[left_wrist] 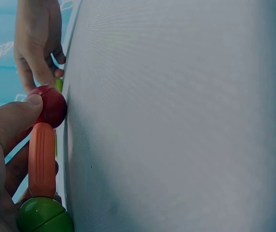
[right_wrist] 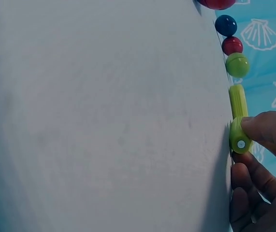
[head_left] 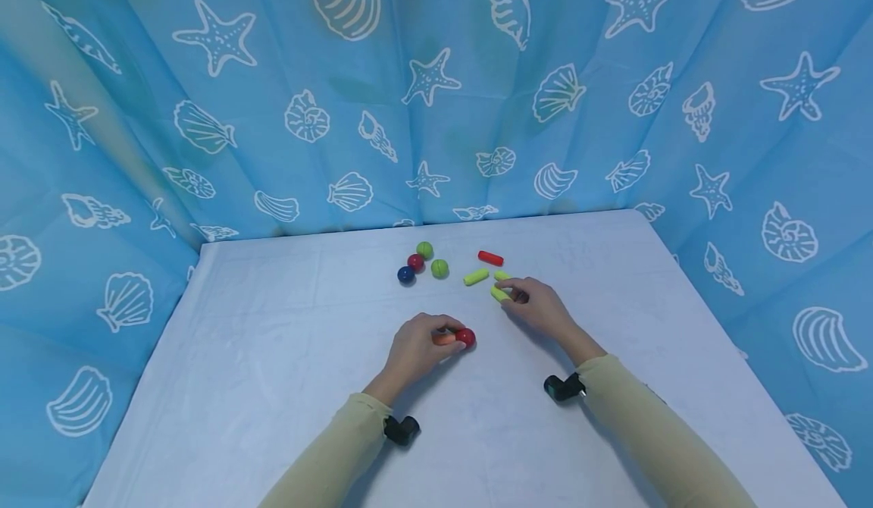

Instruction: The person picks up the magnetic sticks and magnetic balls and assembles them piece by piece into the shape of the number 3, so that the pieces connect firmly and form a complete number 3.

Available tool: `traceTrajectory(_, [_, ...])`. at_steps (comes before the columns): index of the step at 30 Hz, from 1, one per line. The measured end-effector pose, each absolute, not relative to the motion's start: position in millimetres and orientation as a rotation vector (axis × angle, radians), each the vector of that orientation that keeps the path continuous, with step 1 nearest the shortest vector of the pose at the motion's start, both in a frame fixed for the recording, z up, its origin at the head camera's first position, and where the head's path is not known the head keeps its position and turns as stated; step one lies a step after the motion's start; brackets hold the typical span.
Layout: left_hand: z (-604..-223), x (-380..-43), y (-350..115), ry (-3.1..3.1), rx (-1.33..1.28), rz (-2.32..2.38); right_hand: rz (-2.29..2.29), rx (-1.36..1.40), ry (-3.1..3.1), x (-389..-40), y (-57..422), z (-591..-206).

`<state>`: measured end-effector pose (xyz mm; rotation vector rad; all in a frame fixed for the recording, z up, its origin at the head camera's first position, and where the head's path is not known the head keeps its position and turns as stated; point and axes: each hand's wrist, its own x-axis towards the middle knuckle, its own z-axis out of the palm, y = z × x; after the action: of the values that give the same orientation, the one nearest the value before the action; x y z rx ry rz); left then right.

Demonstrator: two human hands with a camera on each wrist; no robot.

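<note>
My left hand (head_left: 417, 347) holds a joined toy piece just over the white table: a red ball (left_wrist: 51, 107), an orange rod (left_wrist: 42, 159) and a green ball (left_wrist: 45, 216) in a row. The thumb presses on the red ball; in the head view the green ball is hidden by the hand. Farther right, my right hand (head_left: 541, 309) pinches a yellow-green rod (right_wrist: 240, 137) between thumb and finger. A round silvery spot shows on that rod's end. Two more yellow-green rods lie close by, one left of the hand (head_left: 476, 277) and one partly behind the fingertips.
A red rod (head_left: 490, 258) lies beyond the yellow-green ones. To their left sit a dark blue ball (head_left: 405, 274), a red ball (head_left: 415, 262) and two green balls, one nearer (head_left: 439, 268) and one farther back. A blue shell-patterned curtain (head_left: 382, 98) surrounds the table (head_left: 259, 356).
</note>
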<state>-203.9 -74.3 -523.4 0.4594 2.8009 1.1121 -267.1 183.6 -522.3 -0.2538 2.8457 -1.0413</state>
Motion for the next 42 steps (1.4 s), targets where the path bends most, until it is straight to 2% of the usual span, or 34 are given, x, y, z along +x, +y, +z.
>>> traceTrajectory(30, [-524,-205,-73,2.812,0.452,1.103,-1.018,-0.378,2.756,-243,149,-521])
traceTrajectory(42, [-524,-205,-73,2.825,0.45,1.092,-0.935,-0.476,2.749,-245,147,-517])
